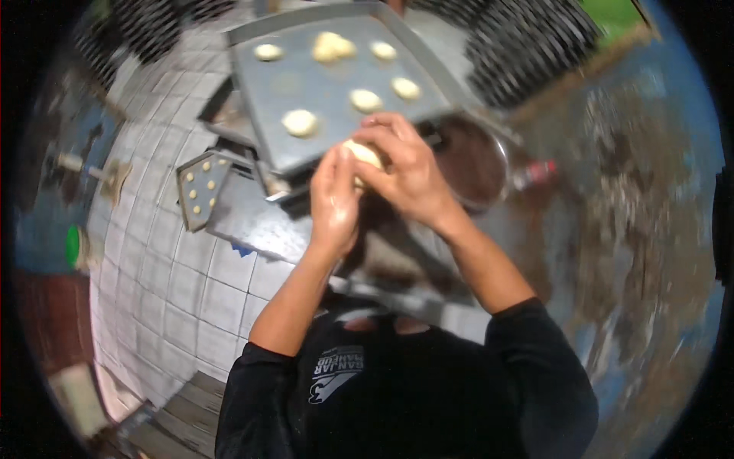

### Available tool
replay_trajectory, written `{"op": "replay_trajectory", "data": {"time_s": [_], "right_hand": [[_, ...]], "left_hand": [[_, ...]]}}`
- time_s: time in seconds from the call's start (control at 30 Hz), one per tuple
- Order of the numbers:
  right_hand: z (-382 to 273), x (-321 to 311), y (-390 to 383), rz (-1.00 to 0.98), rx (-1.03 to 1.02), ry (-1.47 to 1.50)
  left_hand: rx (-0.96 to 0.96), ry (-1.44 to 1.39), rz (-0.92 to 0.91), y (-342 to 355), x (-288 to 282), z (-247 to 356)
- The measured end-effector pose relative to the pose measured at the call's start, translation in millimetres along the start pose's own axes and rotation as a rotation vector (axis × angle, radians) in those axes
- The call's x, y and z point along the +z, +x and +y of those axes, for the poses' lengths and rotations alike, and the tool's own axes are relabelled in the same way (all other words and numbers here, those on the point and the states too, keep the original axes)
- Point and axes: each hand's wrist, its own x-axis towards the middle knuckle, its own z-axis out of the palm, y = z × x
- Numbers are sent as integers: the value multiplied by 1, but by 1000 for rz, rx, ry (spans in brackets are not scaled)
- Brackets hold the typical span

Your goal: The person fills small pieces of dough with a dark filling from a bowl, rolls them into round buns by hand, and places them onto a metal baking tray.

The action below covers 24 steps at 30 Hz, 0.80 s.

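Note:
Between my two hands is a pale yellow ball of dough (365,155), held just off the near edge of a grey baking tray (329,88). My left hand (334,197) presses its fingers against the left side of the dough. From the right, my right hand (405,167) curls its fingers over the top, hiding part of it. On the tray sit several separate dough pieces, among them a round one (300,123) close to my hands. Toward the far side lies a larger lumpy clump of dough (333,47).
A smaller tray of dough balls (200,191) stands lower at the left, beside a metal surface (248,222). A round brown-filled container (470,161) and a red-capped bottle (535,174) are to the right. Dark ridged stacks (527,46) stand at far right. White tiles (168,268) cover the floor.

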Motion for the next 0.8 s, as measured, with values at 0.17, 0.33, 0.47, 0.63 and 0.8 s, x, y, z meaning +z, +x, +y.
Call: {"op": "replay_trajectory", "data": {"time_s": [0.17,0.33,0.47,0.63,0.8], "right_hand": [[17,-42,-189,218,197,-91],[21,-44,-310,491,841,835],[46,-70,-349,563,853,689],[84,-8,-393,109,208,-104],[191,-6,-360,234,752,116]], "left_hand": [[2,384,-86,-73,57,-122],[-268,401,-80,-142,104,-188],[-431,401,-145,-170,98,-213],[-552,914,-445,-200,-2,-265],[-657,561,-208,-163,5,-277]]}}
